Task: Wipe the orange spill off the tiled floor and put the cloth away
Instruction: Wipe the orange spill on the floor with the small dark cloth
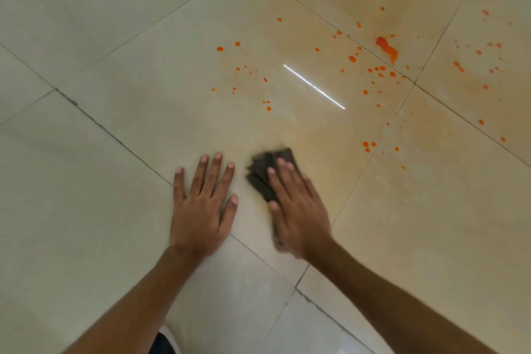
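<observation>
A folded dark grey cloth lies flat on the pale tiled floor. My right hand presses on it with straight fingers and looks blurred. My left hand rests flat on the tile just left of the cloth, fingers spread. The orange spill is scattered ahead and to the right: a thick blob at a grout line and many small droplets around it. Faint orange smears tint the tiles beyond the cloth.
Dark grout lines cross the floor diagonally. A bright light reflection streak shows among the droplets. A dark and white piece of clothing shows at the bottom edge between my arms.
</observation>
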